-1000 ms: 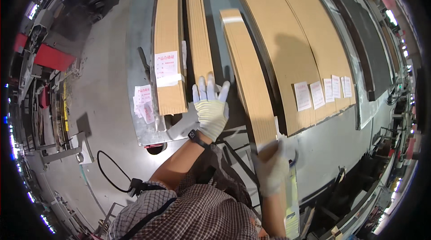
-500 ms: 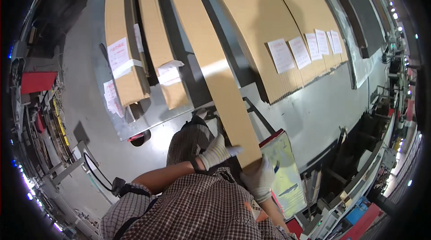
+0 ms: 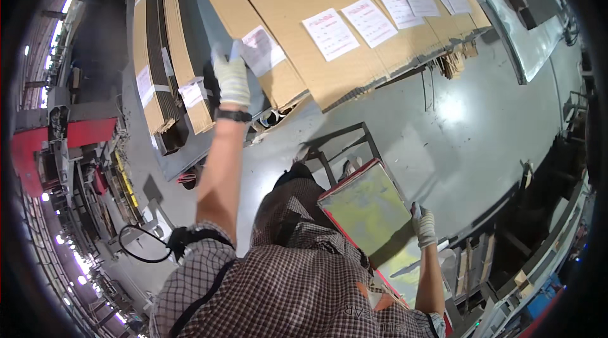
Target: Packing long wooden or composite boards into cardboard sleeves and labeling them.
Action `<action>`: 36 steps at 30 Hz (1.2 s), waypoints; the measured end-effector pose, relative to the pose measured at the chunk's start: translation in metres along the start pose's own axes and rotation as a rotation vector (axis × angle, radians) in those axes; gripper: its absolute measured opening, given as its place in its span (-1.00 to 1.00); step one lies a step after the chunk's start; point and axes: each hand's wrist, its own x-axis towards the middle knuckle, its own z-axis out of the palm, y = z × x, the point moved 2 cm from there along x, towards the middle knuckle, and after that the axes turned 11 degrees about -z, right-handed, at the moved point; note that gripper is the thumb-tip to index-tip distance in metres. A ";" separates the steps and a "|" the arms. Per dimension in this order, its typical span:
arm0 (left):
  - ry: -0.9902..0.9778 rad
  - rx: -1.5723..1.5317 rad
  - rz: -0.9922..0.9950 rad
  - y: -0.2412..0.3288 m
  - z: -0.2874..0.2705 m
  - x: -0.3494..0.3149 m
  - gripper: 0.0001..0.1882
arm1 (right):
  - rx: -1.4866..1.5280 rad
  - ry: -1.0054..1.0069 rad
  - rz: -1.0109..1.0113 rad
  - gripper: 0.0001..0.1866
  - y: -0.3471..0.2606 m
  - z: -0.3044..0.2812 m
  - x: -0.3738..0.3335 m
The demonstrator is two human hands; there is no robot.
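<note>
My left hand [image 3: 232, 81], in a pale knitted glove, reaches forward with its fingers stretched out. Its fingertips, slightly blurred, are at the left edge of a printed paper sheet [image 3: 263, 51]; whether they touch it I cannot tell. That sheet lies on a long flat cardboard carton [image 3: 288, 88] beside a wide row of similar cartons [image 3: 354, 78]. On the right, my gloved right hand [image 3: 425, 226] hovers by the edge of a yellow-smeared board [image 3: 370, 202] with a red rim. Its fingers are curled, with a small dark thing at their tips that I cannot make out.
Narrower stacks of cartons [image 3: 149, 94] with white straps stand on the left of the grey table. More printed sheets [image 3: 330, 34] lie along the wide row. A dark metal frame [image 3: 345, 148] stands on the floor by my legs, and a red machine part [image 3: 88, 132] is at far left.
Both hands have let go of the long carton, which now lies against the wide row with a sheet on it. My left hand has moved forward and left, my right hand rightward.
</note>
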 end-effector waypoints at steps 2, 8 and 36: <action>0.216 0.575 1.076 -0.010 0.035 -0.043 -0.59 | -0.301 -0.143 -0.127 -0.48 -0.005 -0.009 0.005; -0.053 1.779 1.202 -0.044 0.128 -0.123 -0.31 | -0.444 -0.128 -0.208 -0.38 -0.014 -0.037 0.031; 0.020 -0.075 -0.372 -0.112 0.092 -0.121 -0.37 | 1.623 -0.148 -0.158 -0.58 -0.327 0.090 0.138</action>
